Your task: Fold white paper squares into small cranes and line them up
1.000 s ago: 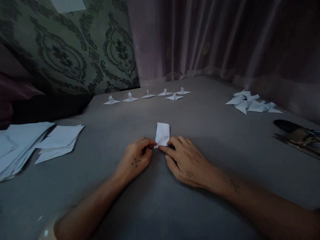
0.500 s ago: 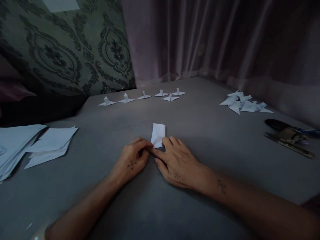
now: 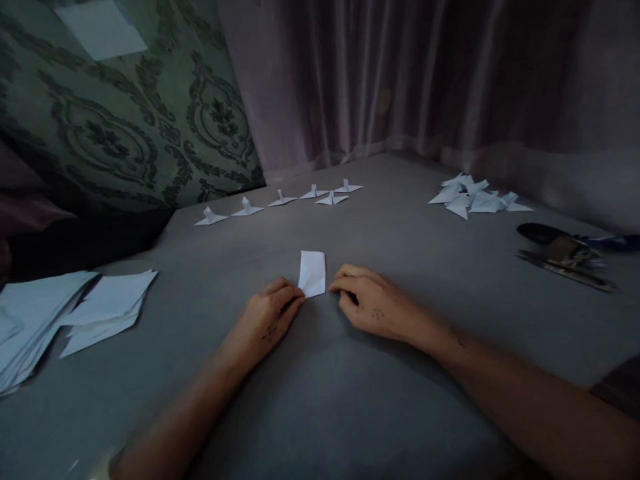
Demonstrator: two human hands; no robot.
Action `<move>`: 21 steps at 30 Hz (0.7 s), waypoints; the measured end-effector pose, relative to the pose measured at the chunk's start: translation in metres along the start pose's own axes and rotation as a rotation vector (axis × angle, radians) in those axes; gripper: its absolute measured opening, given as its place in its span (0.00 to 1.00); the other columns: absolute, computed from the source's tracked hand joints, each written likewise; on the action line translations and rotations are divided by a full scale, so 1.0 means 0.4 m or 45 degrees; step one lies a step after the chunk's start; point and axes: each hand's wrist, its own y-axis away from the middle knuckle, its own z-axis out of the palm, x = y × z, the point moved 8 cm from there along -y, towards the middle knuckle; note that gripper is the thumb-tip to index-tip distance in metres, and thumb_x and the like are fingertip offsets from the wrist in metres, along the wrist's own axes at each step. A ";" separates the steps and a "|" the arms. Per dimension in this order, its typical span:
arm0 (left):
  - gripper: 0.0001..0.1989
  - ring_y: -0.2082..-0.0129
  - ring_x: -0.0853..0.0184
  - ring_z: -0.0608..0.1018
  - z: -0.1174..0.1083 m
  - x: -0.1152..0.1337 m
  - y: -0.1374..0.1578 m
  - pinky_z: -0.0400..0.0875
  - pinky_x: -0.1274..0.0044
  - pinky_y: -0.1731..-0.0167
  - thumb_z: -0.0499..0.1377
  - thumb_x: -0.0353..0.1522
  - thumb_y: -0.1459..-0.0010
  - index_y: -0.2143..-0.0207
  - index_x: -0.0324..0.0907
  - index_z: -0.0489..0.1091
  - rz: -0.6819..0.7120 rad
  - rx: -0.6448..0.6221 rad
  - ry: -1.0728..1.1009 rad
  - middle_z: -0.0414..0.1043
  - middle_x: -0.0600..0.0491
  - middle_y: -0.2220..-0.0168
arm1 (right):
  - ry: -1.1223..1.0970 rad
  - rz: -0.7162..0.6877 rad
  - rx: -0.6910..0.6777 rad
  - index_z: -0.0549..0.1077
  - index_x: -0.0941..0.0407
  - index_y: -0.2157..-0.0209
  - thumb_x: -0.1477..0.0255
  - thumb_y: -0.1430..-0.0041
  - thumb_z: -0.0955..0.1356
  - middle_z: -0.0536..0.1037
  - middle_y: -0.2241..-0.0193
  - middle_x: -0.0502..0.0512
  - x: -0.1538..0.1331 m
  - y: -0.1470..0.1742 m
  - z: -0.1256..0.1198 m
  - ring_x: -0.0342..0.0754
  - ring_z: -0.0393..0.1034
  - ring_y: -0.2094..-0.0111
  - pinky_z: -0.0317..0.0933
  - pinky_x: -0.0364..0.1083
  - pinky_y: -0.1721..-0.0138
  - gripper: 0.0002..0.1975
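A small folded piece of white paper [image 3: 313, 273] lies on the grey surface in the middle, with faint creases on its face. My left hand [image 3: 273, 317] pinches its lower left corner between thumb and fingers. Just right of the paper is my right hand [image 3: 373, 300], a small gap away from its edge. Its fingers are bent and the thumb stands apart from them, with nothing visible between.
Several folded white paper figures [image 3: 247, 209] stand in a loose row at the back. A heap of similar paper figures [image 3: 470, 197] sits back right, behind dark tools [image 3: 565, 270]. Stacked white sheets [image 3: 107, 300] lie at left. A curtain [image 3: 400, 80] borders the far side.
My right hand has moved off the paper to the right, leaving its lower right part uncovered. The left hand stays at the lower left corner. The camera view has shifted slightly.
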 end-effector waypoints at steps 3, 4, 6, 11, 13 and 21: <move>0.13 0.65 0.68 0.74 0.006 0.009 0.003 0.69 0.76 0.64 0.47 0.34 0.37 0.61 0.41 0.71 0.059 0.009 -0.104 0.71 0.49 0.62 | -0.124 0.147 0.156 0.75 0.56 0.60 0.82 0.46 0.61 0.75 0.64 0.54 0.039 -0.010 -0.016 0.45 0.69 0.64 0.62 0.45 0.61 0.16; 0.13 0.65 0.68 0.74 0.001 0.009 0.003 0.69 0.76 0.64 0.48 0.34 0.37 0.61 0.41 0.71 0.046 0.037 -0.100 0.71 0.49 0.62 | -0.159 0.175 0.212 0.75 0.56 0.60 0.82 0.45 0.61 0.75 0.63 0.54 0.045 -0.011 -0.023 0.45 0.69 0.64 0.62 0.45 0.61 0.16; 0.12 0.67 0.68 0.74 -0.019 -0.003 0.002 0.69 0.77 0.66 0.50 0.36 0.38 0.63 0.41 0.71 -0.068 0.123 -0.001 0.72 0.50 0.64 | -0.229 0.182 0.307 0.74 0.56 0.58 0.81 0.45 0.61 0.75 0.62 0.54 0.045 -0.011 -0.036 0.44 0.69 0.65 0.63 0.45 0.62 0.15; 0.14 0.77 0.71 0.71 -0.050 -0.047 0.014 0.65 0.81 0.77 0.53 0.41 0.42 0.67 0.40 0.71 -0.491 0.239 0.488 0.70 0.55 0.75 | -0.404 0.062 0.493 0.73 0.54 0.57 0.76 0.41 0.64 0.74 0.60 0.53 0.009 -0.006 -0.074 0.42 0.69 0.66 0.64 0.43 0.62 0.12; 0.14 0.76 0.71 0.71 -0.051 -0.042 0.016 0.65 0.81 0.77 0.54 0.41 0.43 0.68 0.40 0.71 -0.514 0.251 0.596 0.70 0.55 0.75 | -0.436 0.016 0.515 0.73 0.53 0.55 0.74 0.42 0.66 0.72 0.58 0.53 -0.004 -0.006 -0.085 0.42 0.69 0.64 0.65 0.43 0.61 0.12; 0.05 0.74 0.72 0.69 -0.084 0.059 0.012 0.65 0.79 0.71 0.55 0.31 0.43 0.72 0.41 0.68 -0.052 0.378 0.330 0.67 0.55 0.73 | -0.457 -0.202 0.350 0.75 0.52 0.59 0.70 0.41 0.67 0.73 0.65 0.51 -0.053 -0.015 -0.088 0.44 0.68 0.61 0.63 0.46 0.57 0.08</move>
